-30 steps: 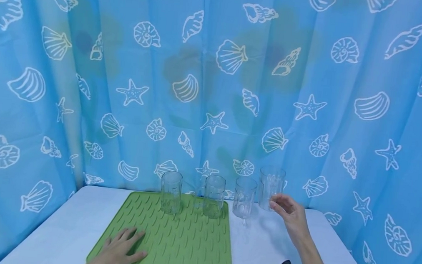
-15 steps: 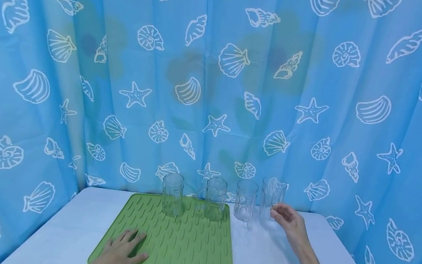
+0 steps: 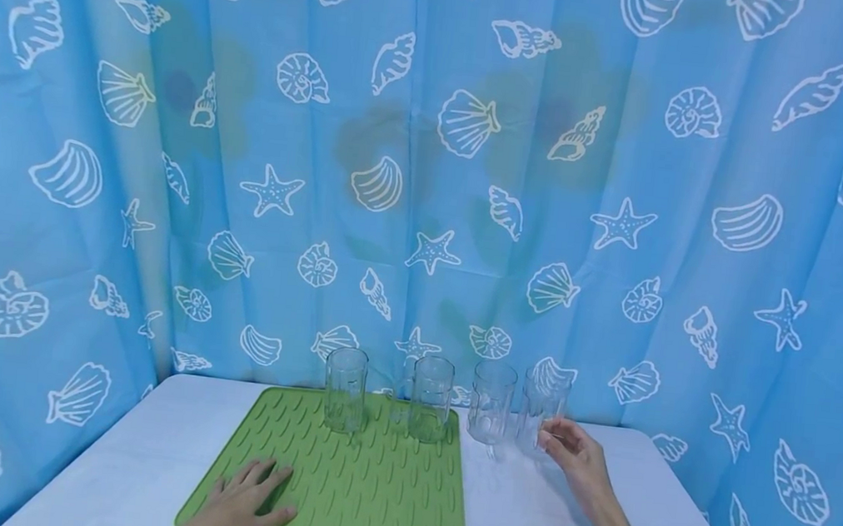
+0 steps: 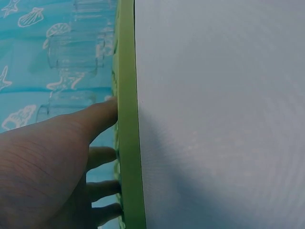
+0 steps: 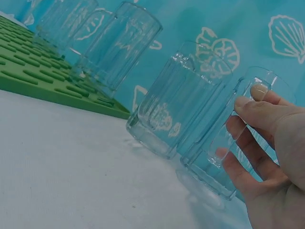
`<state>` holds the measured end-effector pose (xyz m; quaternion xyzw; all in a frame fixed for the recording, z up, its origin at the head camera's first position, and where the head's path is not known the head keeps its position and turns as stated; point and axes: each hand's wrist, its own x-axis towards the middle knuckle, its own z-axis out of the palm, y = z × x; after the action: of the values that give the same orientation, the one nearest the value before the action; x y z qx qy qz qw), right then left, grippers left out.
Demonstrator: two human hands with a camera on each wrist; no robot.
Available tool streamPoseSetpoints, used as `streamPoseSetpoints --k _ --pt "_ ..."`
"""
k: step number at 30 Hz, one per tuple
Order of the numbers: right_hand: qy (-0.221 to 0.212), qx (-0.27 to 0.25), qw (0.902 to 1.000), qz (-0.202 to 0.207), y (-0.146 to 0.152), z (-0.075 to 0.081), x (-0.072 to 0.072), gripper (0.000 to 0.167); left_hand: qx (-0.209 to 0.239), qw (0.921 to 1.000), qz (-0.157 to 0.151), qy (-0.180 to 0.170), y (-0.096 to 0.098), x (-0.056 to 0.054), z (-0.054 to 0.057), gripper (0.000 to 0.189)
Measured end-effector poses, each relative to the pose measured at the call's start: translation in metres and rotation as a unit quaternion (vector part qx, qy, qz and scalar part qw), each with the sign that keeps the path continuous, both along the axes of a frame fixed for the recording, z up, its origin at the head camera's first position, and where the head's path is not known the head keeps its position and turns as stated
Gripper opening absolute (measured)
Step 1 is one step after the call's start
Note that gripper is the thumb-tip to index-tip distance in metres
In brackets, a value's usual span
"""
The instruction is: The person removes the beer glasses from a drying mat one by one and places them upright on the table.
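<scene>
My right hand grips the rightmost clear glass mug by its handle. In the right wrist view, the thumb and fingers curl at that handle, and the mug stands close over the white table beside a second glass mug. That second mug stands upright just right of the green mat. Two more glass mugs, one on the left and one nearer the middle, stand on the mat's far part. My left hand rests with spread fingers on the mat's near left part.
The white table runs back to a blue curtain printed with white shells and starfish, close behind the mugs. The left wrist view shows the mat's edge beside the tablecloth.
My right hand has lowered the rightmost mug from above the table down level with the others. The left hand has stayed on the mat, and the head view has shifted slightly.
</scene>
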<state>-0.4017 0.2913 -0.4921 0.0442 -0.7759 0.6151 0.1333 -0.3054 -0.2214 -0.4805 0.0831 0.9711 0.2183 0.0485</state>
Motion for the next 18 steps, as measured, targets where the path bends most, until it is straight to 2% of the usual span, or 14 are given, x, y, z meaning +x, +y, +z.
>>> streamPoseSetpoints --k 13,18 --pt "-0.004 0.014 0.9999 -0.003 0.0013 -0.0092 -0.0023 0.047 -0.007 1.0000 -0.003 -0.001 -0.0004 0.0007 0.0010 0.072" --pt "-0.012 0.021 0.9994 -0.023 0.0030 -0.0077 -0.0026 0.048 -0.005 1.0000 -0.001 0.000 -0.0016 -0.0007 -0.0018 0.073"
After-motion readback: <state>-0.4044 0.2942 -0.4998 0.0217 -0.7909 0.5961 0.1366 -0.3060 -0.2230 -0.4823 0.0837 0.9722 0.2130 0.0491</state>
